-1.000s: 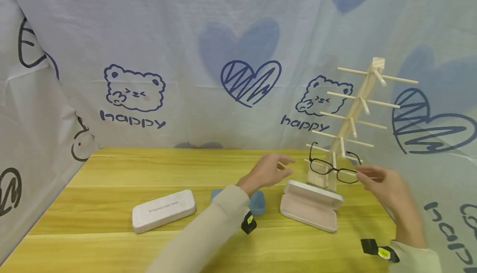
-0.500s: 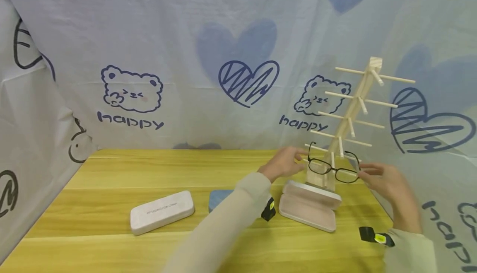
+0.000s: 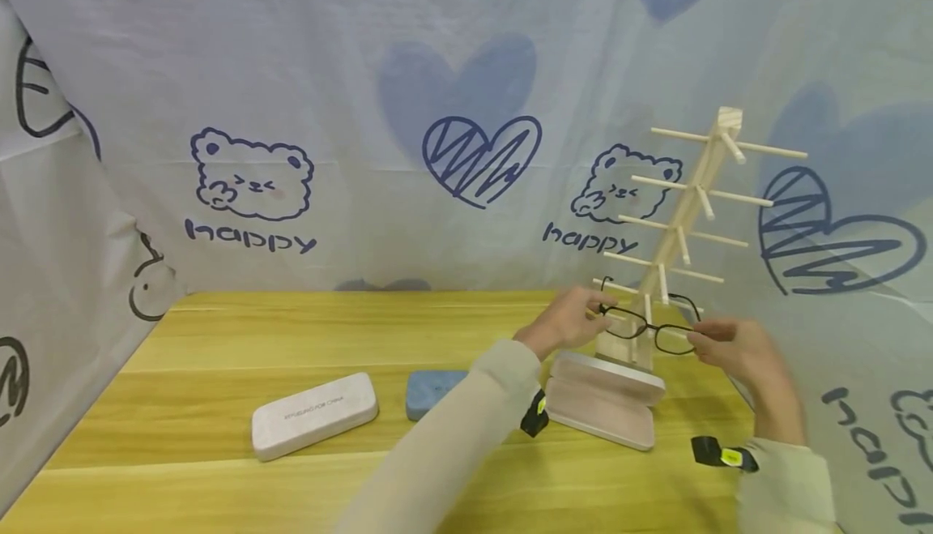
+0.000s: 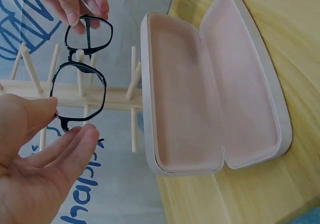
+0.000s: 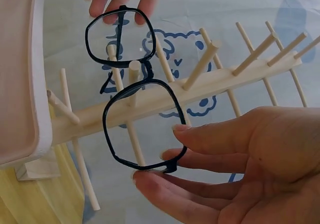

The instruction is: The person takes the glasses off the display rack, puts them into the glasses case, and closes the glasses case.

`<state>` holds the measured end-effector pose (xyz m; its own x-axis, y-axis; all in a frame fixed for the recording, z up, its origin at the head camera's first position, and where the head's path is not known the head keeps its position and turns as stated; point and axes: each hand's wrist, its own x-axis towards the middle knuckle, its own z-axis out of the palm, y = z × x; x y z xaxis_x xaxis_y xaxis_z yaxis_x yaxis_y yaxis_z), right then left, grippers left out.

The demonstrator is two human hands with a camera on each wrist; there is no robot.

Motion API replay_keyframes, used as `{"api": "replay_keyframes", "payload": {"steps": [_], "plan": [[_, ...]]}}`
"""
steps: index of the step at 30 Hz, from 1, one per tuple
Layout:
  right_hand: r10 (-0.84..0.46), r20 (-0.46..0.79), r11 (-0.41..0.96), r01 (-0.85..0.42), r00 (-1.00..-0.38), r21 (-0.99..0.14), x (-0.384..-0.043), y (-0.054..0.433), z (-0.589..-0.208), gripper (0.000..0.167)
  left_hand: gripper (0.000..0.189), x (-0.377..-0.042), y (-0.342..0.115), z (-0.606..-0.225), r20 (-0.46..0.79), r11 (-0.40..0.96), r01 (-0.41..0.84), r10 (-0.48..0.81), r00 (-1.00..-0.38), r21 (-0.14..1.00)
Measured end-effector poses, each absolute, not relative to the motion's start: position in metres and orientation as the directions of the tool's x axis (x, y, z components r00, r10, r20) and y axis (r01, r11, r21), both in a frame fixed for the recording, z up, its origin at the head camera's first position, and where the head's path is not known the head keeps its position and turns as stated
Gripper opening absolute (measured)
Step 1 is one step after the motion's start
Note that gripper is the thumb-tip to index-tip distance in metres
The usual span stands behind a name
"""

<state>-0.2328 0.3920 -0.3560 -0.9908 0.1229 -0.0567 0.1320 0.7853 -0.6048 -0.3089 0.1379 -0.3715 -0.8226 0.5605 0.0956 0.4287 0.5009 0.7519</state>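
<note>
Light even, diffuse | soft shadow on bench [image 3: 466,331], lower right | case lettering [image 3: 313,408] slightly blurred | glasses [image 5: 148,70] crisp in wrist views

Glossy black, plastic-looking glasses [image 5: 148,70] are seen against a rack [image 3: 705,165] of pale, matt wood.
At the bottom of the frame, the tabletop [image 3: 219,356] is marked by smooth, softly shining wood grain; the open case [image 3: 601,411], lower right, is lined in matt pink; above, the frame is filled by printed, lightly creased cloth [image 3: 364,96].
</note>
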Motion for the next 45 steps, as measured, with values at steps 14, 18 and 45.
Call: {"api": "replay_keyframes", "payload": {"steps": [14,18,45], "plan": [[0.145,-0.093,0.803,0.172,-0.985,-0.570,-0.215,0.383,-0.333,0.063,0.023,-0.296,0.125,-0.359,0.167,0.431,0.421,0.513,-0.842,0.798],[0.137,-0.136,0.800,0.190,-0.981,-0.569,-0.208,0.379,-0.326,0.067,0.022,-0.292,0.117,-0.356,0.166,0.411,0.417,0.522,-0.837,0.811],[-0.029,0.026,0.789,-0.039,-0.999,-0.613,-0.189,0.314,-0.317,0.047,0.021,-0.266,0.030,-0.351,0.171,0.296,0.350,0.496,-0.851,0.889]]}}
